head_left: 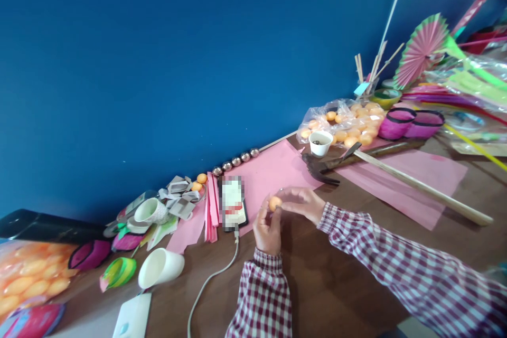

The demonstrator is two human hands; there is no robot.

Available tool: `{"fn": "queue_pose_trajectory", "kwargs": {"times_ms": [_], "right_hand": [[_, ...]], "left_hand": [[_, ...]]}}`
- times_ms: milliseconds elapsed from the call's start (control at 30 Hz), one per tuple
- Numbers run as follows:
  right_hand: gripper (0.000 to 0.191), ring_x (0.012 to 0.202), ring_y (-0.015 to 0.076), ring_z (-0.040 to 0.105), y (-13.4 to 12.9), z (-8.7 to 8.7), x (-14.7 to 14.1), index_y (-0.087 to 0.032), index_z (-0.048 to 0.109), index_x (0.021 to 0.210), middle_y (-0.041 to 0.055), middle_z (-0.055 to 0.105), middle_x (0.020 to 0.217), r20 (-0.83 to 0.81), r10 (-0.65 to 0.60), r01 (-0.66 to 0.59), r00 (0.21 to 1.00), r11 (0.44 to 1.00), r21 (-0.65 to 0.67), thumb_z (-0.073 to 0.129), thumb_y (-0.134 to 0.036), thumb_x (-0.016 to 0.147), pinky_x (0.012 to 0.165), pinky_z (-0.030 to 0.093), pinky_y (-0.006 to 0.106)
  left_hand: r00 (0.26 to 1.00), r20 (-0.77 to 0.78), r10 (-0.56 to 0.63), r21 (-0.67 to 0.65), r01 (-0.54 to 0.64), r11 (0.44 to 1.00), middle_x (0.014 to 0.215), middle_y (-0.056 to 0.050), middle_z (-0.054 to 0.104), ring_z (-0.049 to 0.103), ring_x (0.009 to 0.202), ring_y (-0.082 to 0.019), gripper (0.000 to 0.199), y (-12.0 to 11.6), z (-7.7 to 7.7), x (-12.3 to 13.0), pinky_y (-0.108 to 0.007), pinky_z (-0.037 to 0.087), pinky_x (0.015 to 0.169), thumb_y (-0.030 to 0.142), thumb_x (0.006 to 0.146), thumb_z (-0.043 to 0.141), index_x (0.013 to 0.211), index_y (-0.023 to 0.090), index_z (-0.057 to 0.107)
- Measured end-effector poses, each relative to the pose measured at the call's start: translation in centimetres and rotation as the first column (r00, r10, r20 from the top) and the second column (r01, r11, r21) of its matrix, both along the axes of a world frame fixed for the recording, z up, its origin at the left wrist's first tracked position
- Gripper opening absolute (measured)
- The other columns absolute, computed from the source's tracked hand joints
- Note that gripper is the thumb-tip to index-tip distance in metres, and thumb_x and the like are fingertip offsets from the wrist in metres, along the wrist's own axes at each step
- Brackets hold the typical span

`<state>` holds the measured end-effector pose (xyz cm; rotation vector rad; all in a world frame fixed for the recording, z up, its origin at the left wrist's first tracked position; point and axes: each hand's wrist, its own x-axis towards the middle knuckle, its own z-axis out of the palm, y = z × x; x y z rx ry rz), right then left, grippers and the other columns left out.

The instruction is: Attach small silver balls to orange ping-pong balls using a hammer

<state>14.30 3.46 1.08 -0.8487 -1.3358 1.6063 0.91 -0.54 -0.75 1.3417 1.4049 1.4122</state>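
Observation:
A small orange ball [274, 203] is pinched in the fingertips of my left hand [268, 232], just above the brown table. From the right, my right hand [304, 204] reaches to the same ball, its fingers curved round the far side and its thumb at the near side. A tiny shiny spot shows by the right fingertips, too small to name. Under and behind the hands lies a pink paper sheet [273, 166]. Left of them is a phone [233, 203] with a blurred screen and a white cable [214, 273].
Silvery balls [236, 161] line the wall. A hammer [322, 169], another long-handled tool [423, 185], a white cup [320, 142] and bagged orange balls [362, 124] lie right. Leftward are a tipped paper cup [161, 268], tape rolls [121, 272] and another ball bag [35, 274].

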Motion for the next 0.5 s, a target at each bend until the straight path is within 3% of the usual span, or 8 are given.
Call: {"fn": "queue_pose_trajectory", "kwargs": {"times_ms": [500], "right_hand": [[0.028,0.088,0.0178,0.058,0.12,-0.56,-0.14,-0.014,0.061,0.09,0.0052,0.063,0.091,0.088,-0.051,0.047,0.995,0.998,0.049,0.063,-0.027,0.065,0.083,0.044,0.035]], "left_hand": [[1.0,-0.01,0.003,-0.005,-0.003,1.0,0.106,-0.009,0.06,0.056,0.095,-0.021,0.04,-0.22,-0.08,0.02,-0.035,0.044,0.084,0.026,0.072,0.056,0.11,0.017,0.054]]}}
